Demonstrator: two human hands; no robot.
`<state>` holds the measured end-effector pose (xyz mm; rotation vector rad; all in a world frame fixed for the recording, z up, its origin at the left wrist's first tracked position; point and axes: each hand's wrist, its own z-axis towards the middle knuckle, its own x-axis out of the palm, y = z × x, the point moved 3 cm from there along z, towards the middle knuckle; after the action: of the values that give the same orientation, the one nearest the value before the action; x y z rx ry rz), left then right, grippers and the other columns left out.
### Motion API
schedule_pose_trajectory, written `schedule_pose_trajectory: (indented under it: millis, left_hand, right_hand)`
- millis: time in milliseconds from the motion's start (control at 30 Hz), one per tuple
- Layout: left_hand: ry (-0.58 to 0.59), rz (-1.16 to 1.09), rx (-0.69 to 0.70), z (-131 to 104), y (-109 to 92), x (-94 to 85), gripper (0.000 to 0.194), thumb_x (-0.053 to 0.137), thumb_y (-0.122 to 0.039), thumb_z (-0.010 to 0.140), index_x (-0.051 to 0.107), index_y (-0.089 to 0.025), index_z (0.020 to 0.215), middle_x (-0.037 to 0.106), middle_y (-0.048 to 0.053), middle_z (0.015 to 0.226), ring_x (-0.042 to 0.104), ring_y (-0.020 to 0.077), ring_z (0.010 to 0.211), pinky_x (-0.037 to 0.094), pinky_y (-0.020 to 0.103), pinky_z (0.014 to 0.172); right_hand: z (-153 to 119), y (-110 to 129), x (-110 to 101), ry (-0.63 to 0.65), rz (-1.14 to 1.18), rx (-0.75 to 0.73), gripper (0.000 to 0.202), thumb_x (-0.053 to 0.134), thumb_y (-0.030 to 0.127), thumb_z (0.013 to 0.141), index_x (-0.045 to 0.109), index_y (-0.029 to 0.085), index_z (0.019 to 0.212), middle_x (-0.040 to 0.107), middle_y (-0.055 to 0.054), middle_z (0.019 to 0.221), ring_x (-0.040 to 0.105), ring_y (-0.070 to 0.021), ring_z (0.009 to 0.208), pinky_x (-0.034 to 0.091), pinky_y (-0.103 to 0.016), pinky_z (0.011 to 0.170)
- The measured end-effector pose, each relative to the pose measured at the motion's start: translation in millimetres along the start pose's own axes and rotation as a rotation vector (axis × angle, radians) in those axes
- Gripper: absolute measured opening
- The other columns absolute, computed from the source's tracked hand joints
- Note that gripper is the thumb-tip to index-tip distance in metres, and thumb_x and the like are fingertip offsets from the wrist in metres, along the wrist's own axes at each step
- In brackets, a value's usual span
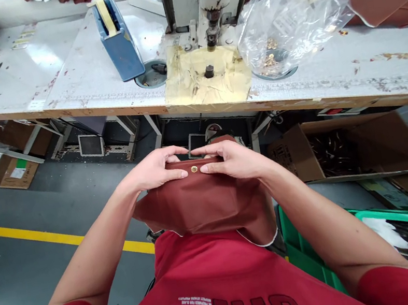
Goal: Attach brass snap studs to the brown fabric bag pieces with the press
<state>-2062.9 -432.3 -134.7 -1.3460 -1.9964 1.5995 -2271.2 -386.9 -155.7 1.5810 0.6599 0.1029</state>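
A reddish-brown leather-like piece hangs over my lap, its upper edge pinched between both hands. A small round gold snap sits near that edge, between my two thumbs. My left hand grips the edge to the left of the snap, thumb in front and fingers behind. From the right, my right hand holds the same edge in the same way. The index fingertips nearly meet above the snap. Beyond my hands, at the table edge, stands a press machine with a small dark die on a taped base.
A blue tape dispenser stands left of the press. On the right lies a clear plastic bag with small gold parts beside it. Below are a cardboard box and a green crate. The table's front edge runs across.
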Motion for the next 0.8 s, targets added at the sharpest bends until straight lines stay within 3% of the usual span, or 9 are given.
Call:
schedule_pose_trajectory:
  millis: [200, 333, 467, 633, 700, 800]
  left_hand:
    - [0.042, -0.059, -0.070, -0.7, 4.3, -11.6, 0.061, 0.077, -0.036, 0.076, 0.057, -0.018, 0.131, 0.074, 0.004, 0.090, 0.070, 0.0206, 0.080, 0.053, 0.028, 0.065]
    - [0.034, -0.126, -0.065, -3.1, -2.6, -14.7, 0.058, 0.079, -0.034, 0.074, 0.060, -0.018, 0.127, 0.073, 0.004, 0.089, 0.070, 0.0199, 0.078, 0.054, 0.029, 0.066]
    - [0.035, -0.130, -0.060, -6.2, -11.0, -16.6, 0.055, 0.080, -0.034, 0.073, 0.061, -0.018, 0.123, 0.074, 0.004, 0.087, 0.070, 0.0191, 0.076, 0.053, 0.028, 0.065]
    - [0.040, -0.108, -0.040, -11.5, -16.5, -18.9, 0.037, 0.078, -0.038, 0.075, 0.067, -0.017, 0.104, 0.075, 0.004, 0.087, 0.068, 0.0177, 0.075, 0.051, 0.026, 0.064]
    - [0.005, -0.068, -0.043, -18.6, -13.7, -22.9, 0.030, 0.078, -0.040, 0.075, 0.068, -0.017, 0.092, 0.075, 0.004, 0.084, 0.067, 0.0168, 0.072, 0.049, 0.025, 0.060]
    - [-0.161, -0.037, -0.096, -36.0, -3.2, -33.8, 0.028, 0.077, -0.042, 0.076, 0.066, -0.017, 0.083, 0.073, 0.003, 0.076, 0.064, 0.0156, 0.064, 0.044, 0.023, 0.054]
  right_hand:
    - [5.6, -0.1, -9.1, 0.004, -0.017, 0.029, 0.053, 0.068, 0.033, 0.086, 0.061, 0.021, 0.137, 0.074, -0.005, 0.103, 0.068, -0.0205, 0.089, 0.055, -0.031, 0.076]
    - [6.4, 8.7, -11.2, 0.010, 0.019, 0.036, 0.053, 0.069, 0.034, 0.085, 0.061, 0.019, 0.136, 0.073, -0.004, 0.091, 0.066, -0.0182, 0.079, 0.053, -0.029, 0.069]
    - [4.5, 18.0, -13.5, 0.019, 0.061, 0.032, 0.055, 0.069, 0.034, 0.085, 0.061, 0.017, 0.137, 0.073, -0.005, 0.091, 0.065, -0.0179, 0.079, 0.052, -0.030, 0.070]
    - [6.8, 21.6, -14.3, 0.034, 0.011, -0.014, 0.055, 0.067, 0.036, 0.087, 0.059, 0.019, 0.139, 0.073, -0.004, 0.092, 0.065, -0.0191, 0.082, 0.053, -0.032, 0.074]
    - [9.4, 23.9, -14.3, -0.069, -0.143, -0.074, 0.052, 0.066, 0.034, 0.088, 0.060, 0.021, 0.137, 0.073, -0.006, 0.099, 0.065, -0.0221, 0.090, 0.053, -0.037, 0.084]
    - [11.1, 34.9, -9.5, -0.387, -0.469, -0.174, 0.047, 0.066, 0.033, 0.089, 0.063, 0.020, 0.133, 0.068, -0.011, 0.122, 0.060, -0.0299, 0.113, 0.044, -0.047, 0.103]
